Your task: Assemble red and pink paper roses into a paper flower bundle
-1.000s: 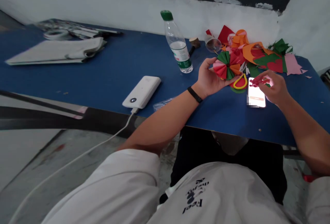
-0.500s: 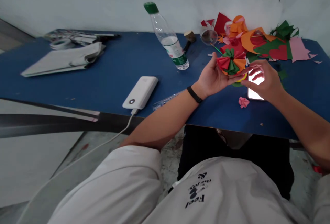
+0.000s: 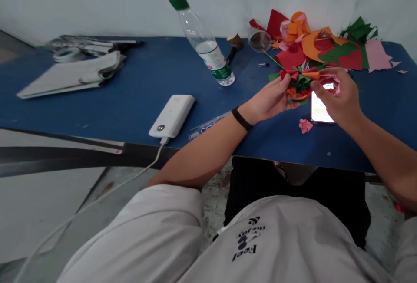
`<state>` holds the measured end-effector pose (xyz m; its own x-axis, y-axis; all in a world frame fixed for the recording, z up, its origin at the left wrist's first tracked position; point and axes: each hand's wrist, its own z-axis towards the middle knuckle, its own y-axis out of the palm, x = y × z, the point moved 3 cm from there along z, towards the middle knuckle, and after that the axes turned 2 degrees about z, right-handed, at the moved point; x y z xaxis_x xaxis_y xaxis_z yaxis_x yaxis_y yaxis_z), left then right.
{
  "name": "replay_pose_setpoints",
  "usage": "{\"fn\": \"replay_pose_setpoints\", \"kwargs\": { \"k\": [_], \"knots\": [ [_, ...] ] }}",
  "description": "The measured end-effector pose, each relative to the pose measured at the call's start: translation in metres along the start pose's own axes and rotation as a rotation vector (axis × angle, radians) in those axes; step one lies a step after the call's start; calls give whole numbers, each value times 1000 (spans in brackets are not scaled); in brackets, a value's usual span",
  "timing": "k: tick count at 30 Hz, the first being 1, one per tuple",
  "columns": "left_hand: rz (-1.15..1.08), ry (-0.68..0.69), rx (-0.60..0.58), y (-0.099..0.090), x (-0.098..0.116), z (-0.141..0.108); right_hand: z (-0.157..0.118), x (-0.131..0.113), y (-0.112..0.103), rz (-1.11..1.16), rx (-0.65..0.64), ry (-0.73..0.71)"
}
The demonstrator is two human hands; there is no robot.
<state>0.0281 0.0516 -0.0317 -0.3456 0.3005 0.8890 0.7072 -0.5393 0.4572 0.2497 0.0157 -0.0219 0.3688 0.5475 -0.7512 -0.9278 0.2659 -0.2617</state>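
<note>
Between my two hands is a paper flower (image 3: 301, 84) with red, orange and green folded petals, tilted above the table. My left hand (image 3: 275, 96) grips its left edge, thumb on top and fingers beneath. On the other side my right hand (image 3: 340, 94) pinches the flower's right edge with thumb and fingers. Just below the right hand lies a phone (image 3: 321, 108) with a lit screen, partly covered by that hand. A small pink paper flower (image 3: 305, 126) rests on the table left of the phone.
Coloured paper scraps (image 3: 342, 55) heap along the wall, beside a clear plastic cup (image 3: 259, 41). A water bottle (image 3: 211, 59) stands left of my hands. Nearer the front edge are a white power bank (image 3: 172, 116) with a cable and a clear ruler (image 3: 208, 126). Newspapers (image 3: 71, 74) lie far left.
The paper flower has tipped from facing up on my left palm to a tilted, edge-on pose. My left fingers have closed on its side, and my right hand now grips its right edge.
</note>
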Motion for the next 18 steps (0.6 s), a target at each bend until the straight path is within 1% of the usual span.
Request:
{"fn": "replay_pose_setpoints", "kwargs": {
  "k": [3,6,9,13,16,18],
  "knots": [
    [-6,86,53,0,6,-2,0,5,-2,4,-44,6],
    [6,139,90,-2,12,-6,-1,14,-1,12,-90,-46],
    [49,136,104,-2,16,-11,-2,17,-1,7,-121,-92],
    [87,115,87,2,21,-16,-4,8,-2,16,-154,-95],
    [46,93,119,8,23,-19,-5,2,-3,62,-166,-101],
    [11,95,146,11,25,-20,-5,2,-4,44,-172,-114]
  ]
}}
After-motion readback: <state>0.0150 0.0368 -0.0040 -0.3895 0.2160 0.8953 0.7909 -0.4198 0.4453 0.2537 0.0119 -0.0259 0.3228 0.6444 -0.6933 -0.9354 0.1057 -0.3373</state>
